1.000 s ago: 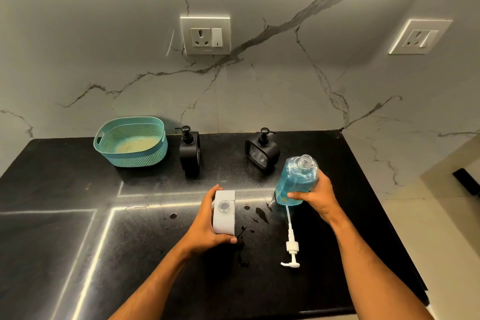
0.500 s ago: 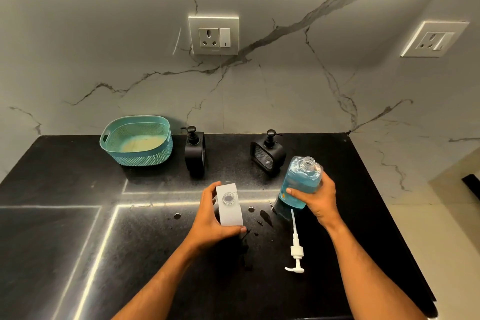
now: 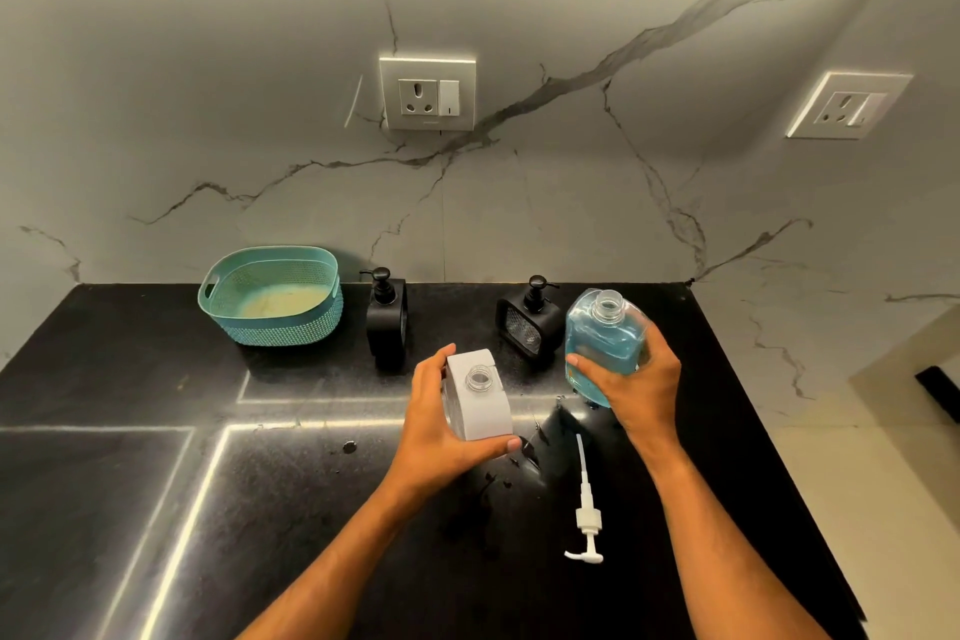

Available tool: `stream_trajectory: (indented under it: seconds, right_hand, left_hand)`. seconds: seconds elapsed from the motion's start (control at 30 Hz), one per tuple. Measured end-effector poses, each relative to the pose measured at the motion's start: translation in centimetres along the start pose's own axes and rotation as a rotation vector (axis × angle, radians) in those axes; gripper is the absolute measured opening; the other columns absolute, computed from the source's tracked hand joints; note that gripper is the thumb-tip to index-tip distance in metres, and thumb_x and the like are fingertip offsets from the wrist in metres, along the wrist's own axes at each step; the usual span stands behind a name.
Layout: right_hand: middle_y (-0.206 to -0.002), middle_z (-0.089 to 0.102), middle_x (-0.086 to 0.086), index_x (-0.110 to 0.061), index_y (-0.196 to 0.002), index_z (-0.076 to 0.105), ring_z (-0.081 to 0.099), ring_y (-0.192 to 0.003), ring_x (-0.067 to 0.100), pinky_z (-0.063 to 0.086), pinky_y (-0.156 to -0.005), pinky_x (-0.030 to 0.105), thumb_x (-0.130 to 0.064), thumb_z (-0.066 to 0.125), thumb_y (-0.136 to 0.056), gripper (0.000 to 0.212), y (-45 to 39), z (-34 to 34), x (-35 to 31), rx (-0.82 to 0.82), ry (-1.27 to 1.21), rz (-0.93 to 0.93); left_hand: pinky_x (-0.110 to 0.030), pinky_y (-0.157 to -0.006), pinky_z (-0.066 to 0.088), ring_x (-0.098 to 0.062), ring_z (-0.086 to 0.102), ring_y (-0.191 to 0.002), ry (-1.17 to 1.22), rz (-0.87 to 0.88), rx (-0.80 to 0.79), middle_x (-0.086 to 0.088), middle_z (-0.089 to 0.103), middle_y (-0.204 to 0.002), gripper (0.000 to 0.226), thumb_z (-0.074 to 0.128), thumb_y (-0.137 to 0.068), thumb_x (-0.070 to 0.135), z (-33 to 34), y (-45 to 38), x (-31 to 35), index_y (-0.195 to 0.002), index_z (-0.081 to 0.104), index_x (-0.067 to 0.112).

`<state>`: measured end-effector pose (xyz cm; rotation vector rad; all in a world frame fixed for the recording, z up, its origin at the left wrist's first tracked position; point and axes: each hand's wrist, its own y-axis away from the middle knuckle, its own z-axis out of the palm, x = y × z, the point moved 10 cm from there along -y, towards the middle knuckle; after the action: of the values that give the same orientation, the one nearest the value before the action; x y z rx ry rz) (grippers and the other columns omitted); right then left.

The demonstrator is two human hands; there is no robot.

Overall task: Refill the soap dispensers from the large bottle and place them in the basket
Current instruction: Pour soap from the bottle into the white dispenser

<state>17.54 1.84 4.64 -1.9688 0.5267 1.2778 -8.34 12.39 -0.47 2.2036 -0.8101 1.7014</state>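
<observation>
My left hand [image 3: 436, 424] grips a white square soap dispenser [image 3: 479, 398] with its round neck uncapped, standing on the black counter. My right hand [image 3: 631, 387] holds the large clear bottle [image 3: 605, 338] of blue soap, uncapped and tilted slightly, just right of the white dispenser. The bottle's white pump [image 3: 587, 517] lies flat on the counter near me. Two black dispensers with pumps on stand further back: one [image 3: 387, 322] beside the basket, one [image 3: 530, 325] behind the bottle. The teal basket [image 3: 270, 296] sits at the back left with nothing in it.
Dark soap drips spot the black counter [image 3: 130, 483] around the white dispenser. The counter's right edge drops to a pale floor. A marble wall with two sockets [image 3: 427, 94] rises behind the counter.
Both hands have stayed almost where they were. The white dispenser has turned slightly, and the blue bottle sits a bit more upright, close to the counter.
</observation>
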Motion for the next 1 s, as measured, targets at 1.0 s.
stream_trajectory:
  seconds: [1.0]
  right_hand:
    - [-0.126,0.069,0.009,-0.008,-0.134,0.064,0.063,-0.116,0.025,0.038,-0.096,0.014,-0.019,0.098,-0.064,0.078,2.8,1.0,-6.7,0.003,0.536,-0.401]
  left_hand:
    - [-0.008,-0.106,0.040,-0.002,0.046,-0.133,-0.054,0.125,0.027,0.007,0.044,-0.143,0.126,0.092,-0.054,0.067,0.8,-0.2,6.2,-0.156,0.036,0.020]
